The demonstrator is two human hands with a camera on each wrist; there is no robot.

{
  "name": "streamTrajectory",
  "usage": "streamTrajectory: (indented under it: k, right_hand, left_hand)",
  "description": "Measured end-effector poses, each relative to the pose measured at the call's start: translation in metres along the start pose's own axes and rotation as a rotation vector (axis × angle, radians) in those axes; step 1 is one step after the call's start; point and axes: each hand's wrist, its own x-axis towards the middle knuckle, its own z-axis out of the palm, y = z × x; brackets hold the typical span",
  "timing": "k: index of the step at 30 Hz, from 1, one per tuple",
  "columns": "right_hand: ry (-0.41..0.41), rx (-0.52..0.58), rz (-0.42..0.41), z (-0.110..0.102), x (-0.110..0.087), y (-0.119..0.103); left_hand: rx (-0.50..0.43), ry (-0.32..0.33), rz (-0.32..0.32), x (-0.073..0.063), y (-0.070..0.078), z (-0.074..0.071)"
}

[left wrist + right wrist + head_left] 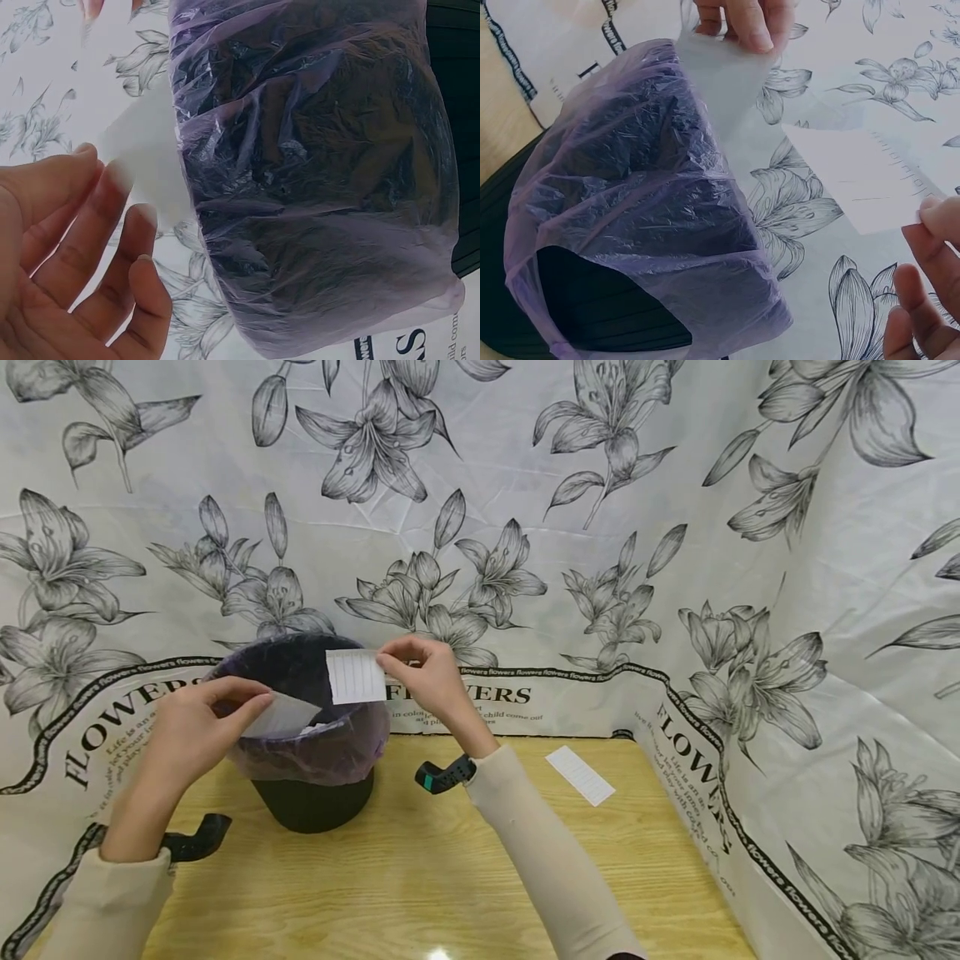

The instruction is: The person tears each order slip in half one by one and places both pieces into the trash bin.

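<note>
A black bin [315,802] lined with a purple plastic bag [360,743] stands on the table at the back left. My left hand [191,727] pinches a piece of white paper [281,717] over the near left side of the bin's mouth. Between the thumb and forefinger of my right hand [427,677] is a lined piece of paper [356,678], held over the right part of the rim. In the right wrist view this lined paper [866,180] hangs apart from the bag. Some white scraps show inside the bin, beneath the left paper.
Another lined paper strip [580,775] lies on the wooden table [450,868], to the right of my right wrist. A flower-printed cloth [495,468] hangs behind the table and along its sides. Each wrist wears a black band.
</note>
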Motion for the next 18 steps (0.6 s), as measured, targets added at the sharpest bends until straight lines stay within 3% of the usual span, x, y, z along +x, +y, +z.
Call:
streamTrajectory:
  k: [9,18]
  right_hand:
    - [0.013,-0.049,-0.003,0.002,0.006,-0.003]
    - [-0.004,-0.064,0.033,0.005,0.011,-0.003]
  left_hand:
    - [-0.036,-0.002,0.011,-0.005,0.000,-0.001]
    - [-0.112,0.015,0.015,-0.015,0.011,-0.007]
